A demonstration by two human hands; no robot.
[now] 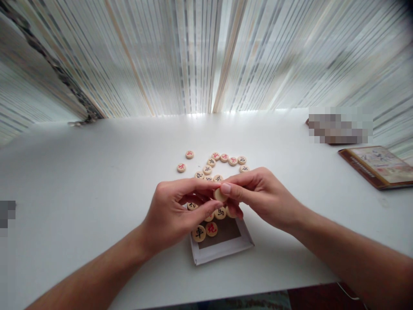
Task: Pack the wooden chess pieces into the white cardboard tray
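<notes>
Round piece (219, 196) pinched in right fingers (238, 192), left fingers (195, 185) curved beside it, their hold unclear, shallow tray (222, 251) below

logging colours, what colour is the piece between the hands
The held piece is pale cream, seen in the head view.

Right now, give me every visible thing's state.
Held xiangqi piece, blank side showing.
Right hand, pinching it.
Left hand, curled beside it; contact unclear.
White box, open, partly filled.
Black chariot piece, face up inside.
Red cannon piece, face up inside.
Loose xiangqi pieces, face up.
Striped curtain, hanging.
Brown-edged flat object, picture side up.
</notes>
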